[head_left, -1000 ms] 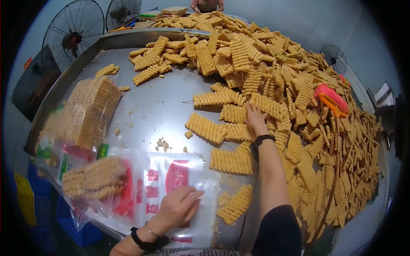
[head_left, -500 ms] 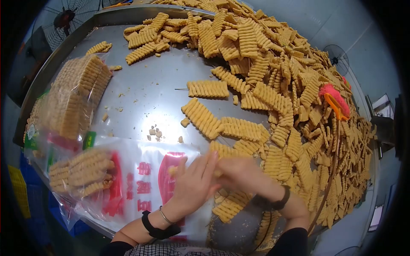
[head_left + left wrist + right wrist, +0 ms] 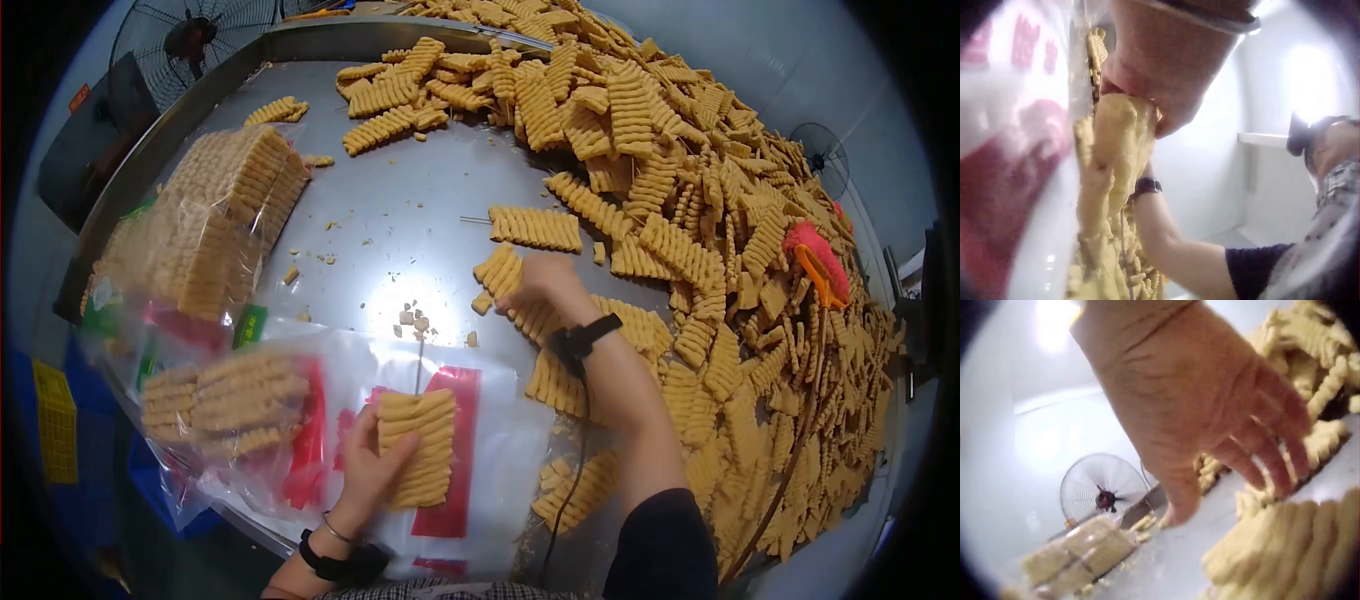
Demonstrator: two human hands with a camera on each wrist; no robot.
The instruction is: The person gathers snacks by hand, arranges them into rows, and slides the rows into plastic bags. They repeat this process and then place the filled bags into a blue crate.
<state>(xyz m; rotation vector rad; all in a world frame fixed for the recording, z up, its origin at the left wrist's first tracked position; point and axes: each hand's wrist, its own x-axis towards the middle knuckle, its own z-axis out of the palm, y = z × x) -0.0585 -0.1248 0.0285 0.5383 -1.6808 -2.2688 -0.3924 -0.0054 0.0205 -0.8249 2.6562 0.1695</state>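
In the head view my left hand (image 3: 372, 465) holds a tan, ridged snack slab (image 3: 418, 450), thumb across its face. A thin stick (image 3: 419, 368) juts from its far end. Below it lies a clear plastic bag (image 3: 500, 430) with red print. The left wrist view shows this slab (image 3: 1119, 156) up close under the hand. My right hand (image 3: 550, 285) reaches over another ridged slab (image 3: 498, 268) lying on the metal table. From the right wrist view, the fingers of this hand (image 3: 1204, 419) point down, spread apart from the thumb, close to a slab (image 3: 1254, 499).
A big heap of ridged slabs (image 3: 740, 300) covers the right and far side. At left stand a filled bag (image 3: 225, 210) and a partly filled bag (image 3: 225, 400). Crumbs (image 3: 410, 318) dot the metal table (image 3: 400, 220). A pink-headed brush (image 3: 810, 250) lies on the heap.
The right hand went from the heap to meet the left hand over the bag, then back out to the loose slabs. The left hand, empty at first, now grips a slab.
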